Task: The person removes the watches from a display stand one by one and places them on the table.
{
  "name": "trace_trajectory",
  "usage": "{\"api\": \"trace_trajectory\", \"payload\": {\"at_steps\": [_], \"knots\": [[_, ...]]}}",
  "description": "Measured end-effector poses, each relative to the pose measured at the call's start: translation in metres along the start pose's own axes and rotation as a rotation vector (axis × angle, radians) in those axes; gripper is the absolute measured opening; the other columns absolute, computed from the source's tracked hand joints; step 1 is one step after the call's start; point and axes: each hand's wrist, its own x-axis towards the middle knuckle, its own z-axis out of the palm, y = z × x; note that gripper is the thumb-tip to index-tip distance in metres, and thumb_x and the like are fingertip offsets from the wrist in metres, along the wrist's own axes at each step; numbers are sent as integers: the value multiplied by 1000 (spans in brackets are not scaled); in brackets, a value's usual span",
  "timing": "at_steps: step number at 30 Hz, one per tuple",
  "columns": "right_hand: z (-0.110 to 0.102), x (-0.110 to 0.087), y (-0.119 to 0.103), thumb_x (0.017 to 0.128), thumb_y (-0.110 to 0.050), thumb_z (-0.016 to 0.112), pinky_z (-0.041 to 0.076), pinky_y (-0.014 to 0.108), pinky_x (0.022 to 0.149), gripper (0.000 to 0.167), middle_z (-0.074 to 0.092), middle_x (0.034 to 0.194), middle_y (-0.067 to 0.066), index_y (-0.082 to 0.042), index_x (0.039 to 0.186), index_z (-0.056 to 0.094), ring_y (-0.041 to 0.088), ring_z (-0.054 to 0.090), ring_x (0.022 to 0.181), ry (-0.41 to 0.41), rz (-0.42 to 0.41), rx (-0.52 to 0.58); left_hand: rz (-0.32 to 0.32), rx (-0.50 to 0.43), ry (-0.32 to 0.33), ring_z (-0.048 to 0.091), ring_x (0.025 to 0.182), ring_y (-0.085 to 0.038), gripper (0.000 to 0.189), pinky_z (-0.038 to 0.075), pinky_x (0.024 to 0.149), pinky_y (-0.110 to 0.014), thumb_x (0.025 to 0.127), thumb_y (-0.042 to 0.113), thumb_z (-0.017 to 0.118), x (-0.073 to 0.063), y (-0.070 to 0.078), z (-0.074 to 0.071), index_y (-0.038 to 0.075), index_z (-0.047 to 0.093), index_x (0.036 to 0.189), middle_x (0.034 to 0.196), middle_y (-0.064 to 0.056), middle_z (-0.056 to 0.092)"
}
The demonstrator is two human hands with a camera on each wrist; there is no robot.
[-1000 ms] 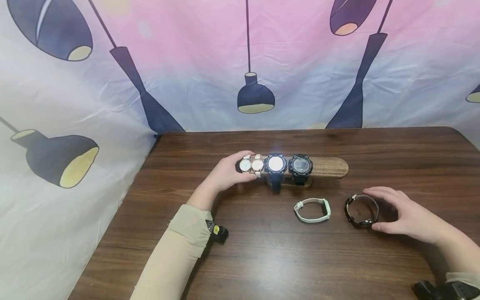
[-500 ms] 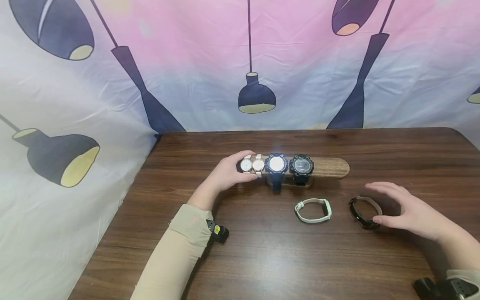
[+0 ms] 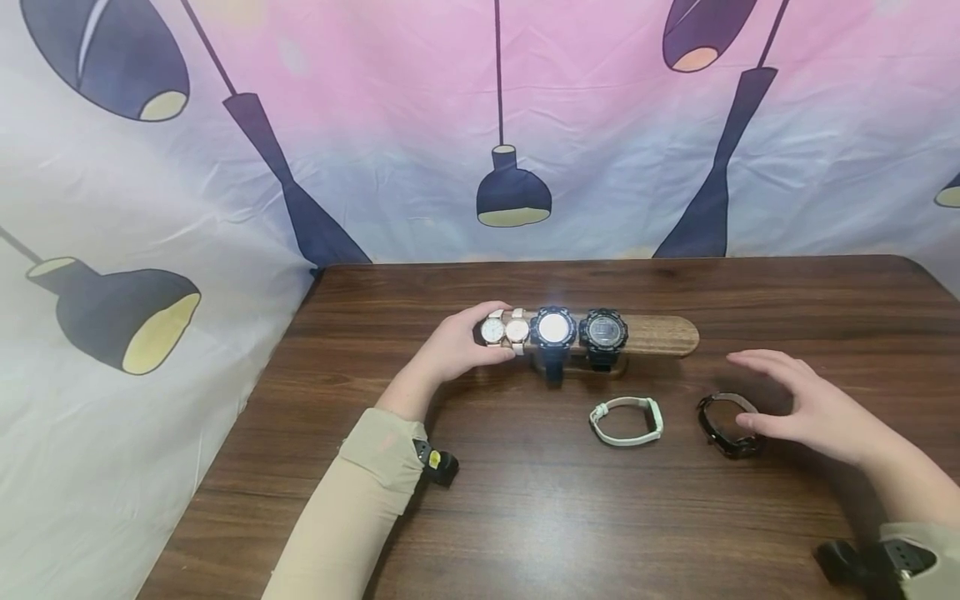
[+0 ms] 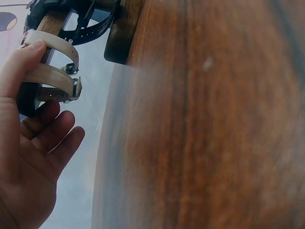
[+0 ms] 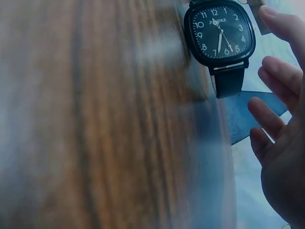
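Observation:
My left hand [image 3: 455,343] grips the left end of a wooden watch stand [image 3: 660,335], its thumb against a white strap in the left wrist view. Two small white-strapped watches [image 3: 492,331] sit on the bar beside that hand. Further right on it are a dark blue digital watch [image 3: 553,329] with a glaring face and a black digital watch [image 3: 603,330]. My right hand [image 3: 813,412], fingers spread and holding nothing, hovers by a black-strapped watch [image 3: 723,433] lying on its side. The right wrist view shows that watch's squarish black dial [image 5: 220,33] with white numerals.
A white band watch [image 3: 626,422] lies on the brown wooden table [image 3: 525,508], in front of the stand. Behind the table's far edge hangs a cloth [image 3: 420,175] printed with lamps.
My right hand has come off the black-strapped watch and drawn back from it. That watch has shifted slightly right and turned. My left hand stays on the stand.

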Motion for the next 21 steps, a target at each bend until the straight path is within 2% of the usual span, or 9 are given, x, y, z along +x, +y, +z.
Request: {"api": "trace_trajectory", "payload": {"at_steps": [9,14,17,21], "knots": [[1,9,-3,76,-20,78,29,51,81,69,38,131,-12,-15,137,46,9,34,110,37,-29,-40,-3,8,-1,54,99,-18,66,43,85,-37,72,42,78,0,0,0,26,53,130,119,-1,58],[2,15,-6,75,-21,79,29,41,80,69,43,130,1,-13,136,47,11,36,107,70,-36,-76,-7,6,0,54,98,-18,65,43,85,-36,72,42,78,0,1,0,27,53,130,119,-1,58],[3,20,-8,75,-20,79,29,41,82,69,44,131,7,-13,135,48,18,37,109,71,-21,-62,-8,9,0,53,99,-18,65,43,85,-36,72,43,78,0,1,0,27,53,130,119,-1,58],[4,27,-10,74,-18,79,29,50,83,69,43,132,11,-11,135,48,29,38,111,62,-24,-30,-4,11,1,54,99,-17,65,43,86,-36,72,43,78,0,1,0,27,53,130,119,-1,58]]}}
